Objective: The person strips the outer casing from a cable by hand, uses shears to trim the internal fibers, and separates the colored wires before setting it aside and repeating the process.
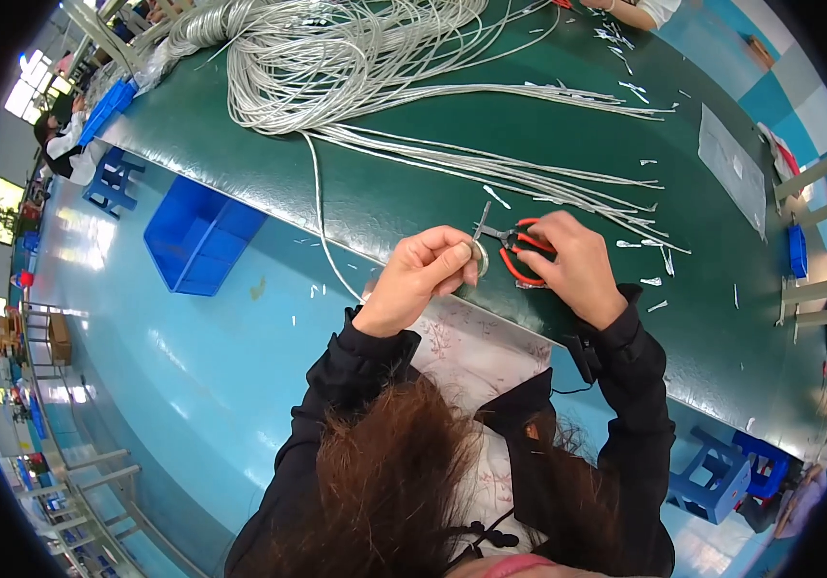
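Note:
My left hand (430, 266) pinches the end of a grey cable (321, 197), which trails back from it over the table edge to the large bundle. A short stretch of that cable stands up past my fingertips. In my right hand (572, 262) is a pair of cutting pliers (519, 247) with red-orange handles. Their dark jaws point left and meet the upright cable end just above my left thumb. Whether the jaws bite into the cable is too small to tell.
A big coil of grey cables (336, 58) spreads over the green table (269, 159), its loose ends (577, 183) fanning right. White scraps (652, 281) and a clear plastic bag (731, 169) lie there too. Another person's arm (630, 12) reaches in at the far edge. A blue bin (203, 236) stands left.

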### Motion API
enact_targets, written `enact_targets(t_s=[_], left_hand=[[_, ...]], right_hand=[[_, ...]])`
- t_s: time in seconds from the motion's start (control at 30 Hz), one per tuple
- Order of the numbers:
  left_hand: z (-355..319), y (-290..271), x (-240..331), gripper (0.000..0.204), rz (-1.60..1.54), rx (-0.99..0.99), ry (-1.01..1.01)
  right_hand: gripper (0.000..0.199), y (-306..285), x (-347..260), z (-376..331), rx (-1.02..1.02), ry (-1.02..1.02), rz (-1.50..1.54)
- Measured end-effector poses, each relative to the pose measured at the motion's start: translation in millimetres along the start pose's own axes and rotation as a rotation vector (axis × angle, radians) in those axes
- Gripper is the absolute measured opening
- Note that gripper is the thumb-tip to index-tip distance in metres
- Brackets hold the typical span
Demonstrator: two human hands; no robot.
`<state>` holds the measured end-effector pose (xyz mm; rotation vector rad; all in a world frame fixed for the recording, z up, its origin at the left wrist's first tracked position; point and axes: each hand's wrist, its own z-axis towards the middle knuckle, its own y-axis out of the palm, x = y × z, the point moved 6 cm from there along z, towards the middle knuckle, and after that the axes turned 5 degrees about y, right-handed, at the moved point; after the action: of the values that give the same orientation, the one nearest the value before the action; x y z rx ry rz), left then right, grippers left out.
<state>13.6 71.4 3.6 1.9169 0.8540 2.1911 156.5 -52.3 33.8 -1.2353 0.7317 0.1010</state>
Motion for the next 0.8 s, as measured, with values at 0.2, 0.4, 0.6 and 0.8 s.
enact_targets(t_s=[0.2, 0.4, 0.6, 0.8], left_hand=[[0, 10, -6, 0.012, 0.035, -0.01, -0.016], [-1, 15, -5, 0.014, 0.081, -0.014, -0.026], [-2, 15, -4, 0.013, 0.081, 0.002, -0.034], [-6, 20, -4, 0.014, 0.001, -0.15, -0.153]], right_hand=[[0.011, -5, -35, 4, 0.002, 0.063, 0.73], [0.007, 11, -36, 4, -0.135, 0.09, 0.952], [0.005, 12, -38, 1, -0.155, 0.163, 1.045], [0.006, 10, -34, 3, -0.16, 0.064, 0.979]])
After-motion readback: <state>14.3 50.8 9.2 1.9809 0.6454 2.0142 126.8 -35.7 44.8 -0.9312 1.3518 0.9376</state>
